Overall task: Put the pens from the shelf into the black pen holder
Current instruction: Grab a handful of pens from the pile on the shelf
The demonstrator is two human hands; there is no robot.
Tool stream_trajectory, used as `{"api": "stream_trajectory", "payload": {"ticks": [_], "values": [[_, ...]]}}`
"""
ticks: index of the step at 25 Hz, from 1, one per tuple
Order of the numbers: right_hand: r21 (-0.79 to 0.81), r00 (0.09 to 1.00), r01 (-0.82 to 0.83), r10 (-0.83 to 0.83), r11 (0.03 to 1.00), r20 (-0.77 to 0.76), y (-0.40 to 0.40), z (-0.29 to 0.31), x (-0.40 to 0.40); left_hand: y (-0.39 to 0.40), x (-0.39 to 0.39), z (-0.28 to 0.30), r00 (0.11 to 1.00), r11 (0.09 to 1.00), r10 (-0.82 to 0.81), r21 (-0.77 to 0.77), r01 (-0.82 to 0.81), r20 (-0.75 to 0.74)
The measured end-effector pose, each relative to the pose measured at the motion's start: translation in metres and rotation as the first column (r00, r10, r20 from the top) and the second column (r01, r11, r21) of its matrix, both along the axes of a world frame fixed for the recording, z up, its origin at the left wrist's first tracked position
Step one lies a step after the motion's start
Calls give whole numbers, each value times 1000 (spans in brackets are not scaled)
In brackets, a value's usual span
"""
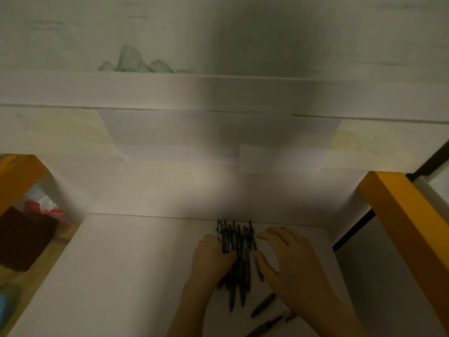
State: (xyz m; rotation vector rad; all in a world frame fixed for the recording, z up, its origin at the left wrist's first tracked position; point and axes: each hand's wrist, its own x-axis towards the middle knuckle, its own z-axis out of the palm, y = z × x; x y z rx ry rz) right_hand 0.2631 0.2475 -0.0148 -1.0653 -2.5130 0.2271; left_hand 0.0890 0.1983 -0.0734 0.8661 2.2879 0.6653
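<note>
Several dark pens [239,254] lie side by side in a bundle on the white shelf [126,276], their tips against the back wall. My left hand [211,259] curls round the left side of the bundle. My right hand [289,261] touches the bundle's right side with thumb and fingertips. Three more pens [263,305] lie loose on the shelf below my right hand. The black pen holder is not in view.
A yellow frame post [408,227] stands at the right and another [17,176] at the left. A dark brown box [21,242] and a red and white bag [46,207] sit lower left. A white ledge [218,93] runs across above.
</note>
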Motion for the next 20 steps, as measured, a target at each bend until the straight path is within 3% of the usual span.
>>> {"api": "stream_trajectory", "payload": {"ticks": [10, 17, 20], "values": [[-16, 999, -32, 32, 999, 9, 8, -4, 5, 9, 6, 3, 997, 998, -20, -59, 15, -74], [-10, 1000, -21, 21, 1000, 5, 11, -4, 7, 9, 4, 0, 995, 999, -4, 44, 0, 97], [-20, 1000, -24, 24, 1000, 15, 11, -5, 9, 7, 4, -1, 994, 998, -18, 60, 11, 107]]}}
